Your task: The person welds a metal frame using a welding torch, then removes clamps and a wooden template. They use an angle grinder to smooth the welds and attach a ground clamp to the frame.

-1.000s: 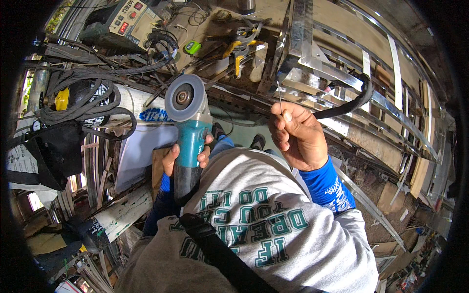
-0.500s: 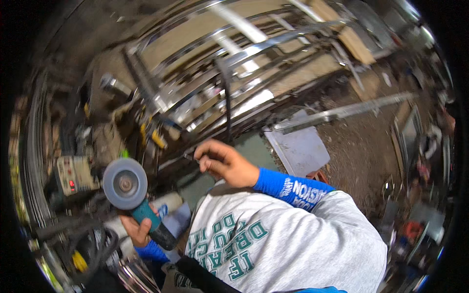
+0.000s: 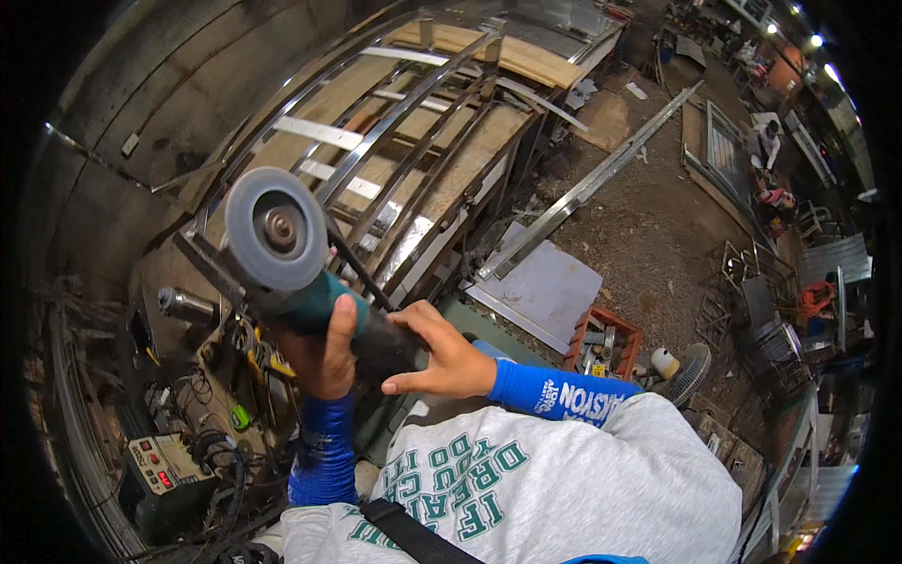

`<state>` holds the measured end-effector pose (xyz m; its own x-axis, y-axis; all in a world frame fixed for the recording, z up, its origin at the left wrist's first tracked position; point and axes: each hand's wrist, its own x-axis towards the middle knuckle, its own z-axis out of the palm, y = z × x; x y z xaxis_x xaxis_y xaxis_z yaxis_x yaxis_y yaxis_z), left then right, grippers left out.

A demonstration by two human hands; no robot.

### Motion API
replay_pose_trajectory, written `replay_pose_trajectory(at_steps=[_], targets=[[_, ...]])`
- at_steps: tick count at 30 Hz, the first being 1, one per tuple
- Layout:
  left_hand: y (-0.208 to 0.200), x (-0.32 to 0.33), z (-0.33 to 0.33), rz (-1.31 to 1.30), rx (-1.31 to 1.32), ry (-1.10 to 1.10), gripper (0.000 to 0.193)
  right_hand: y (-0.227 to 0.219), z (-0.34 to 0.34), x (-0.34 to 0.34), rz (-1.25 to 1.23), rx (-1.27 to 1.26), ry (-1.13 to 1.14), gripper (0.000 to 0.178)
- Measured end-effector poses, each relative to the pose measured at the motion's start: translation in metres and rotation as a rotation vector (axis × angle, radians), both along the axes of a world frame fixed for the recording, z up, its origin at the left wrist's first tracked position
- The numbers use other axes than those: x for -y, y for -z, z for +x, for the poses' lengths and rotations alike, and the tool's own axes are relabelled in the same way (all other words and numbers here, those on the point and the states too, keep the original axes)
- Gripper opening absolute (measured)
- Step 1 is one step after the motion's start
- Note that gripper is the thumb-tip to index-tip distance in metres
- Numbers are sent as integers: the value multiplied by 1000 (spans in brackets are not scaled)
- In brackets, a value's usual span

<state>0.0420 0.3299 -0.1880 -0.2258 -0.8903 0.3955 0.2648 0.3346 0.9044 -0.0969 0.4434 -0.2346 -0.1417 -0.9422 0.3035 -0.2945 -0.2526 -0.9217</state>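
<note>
An angle grinder [image 3: 316,303] with a teal body and black rear is held up in front of me. Its pale grey disc [image 3: 246,221] faces me, with the hub in plain sight; the disc shows no clear blur. My left hand [image 3: 324,359] is wrapped round the teal body just below the disc, thumb upward, its other fingers partly hidden. At the black rear end, my right hand [image 3: 449,355] grips from the right, thumb and forefinger apart around the casing. Beyond the grinder lies a shiny metal frame [image 3: 355,162] with white crosspieces, resting on a wooden-topped bench [image 3: 512,122].
A welding machine [image 3: 164,477] with a lit display sits at lower left among cables. To the right are a grey sheet [image 3: 550,282], a long metal tube [image 3: 601,186], an orange crate [image 3: 634,344] and a fan [image 3: 691,369]. A steel flask [image 3: 186,305] stands at left.
My left hand has raised the grinder up and to the right. The right hand, earlier apart with fingers curled, now grips the grinder's rear. The view has shifted.
</note>
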Motion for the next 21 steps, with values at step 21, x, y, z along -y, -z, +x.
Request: replay_pose_trajectory(at_steps=[21], targets=[[80,84,-456,321,-77,427,63,73,-398,57,61,46,595,52]])
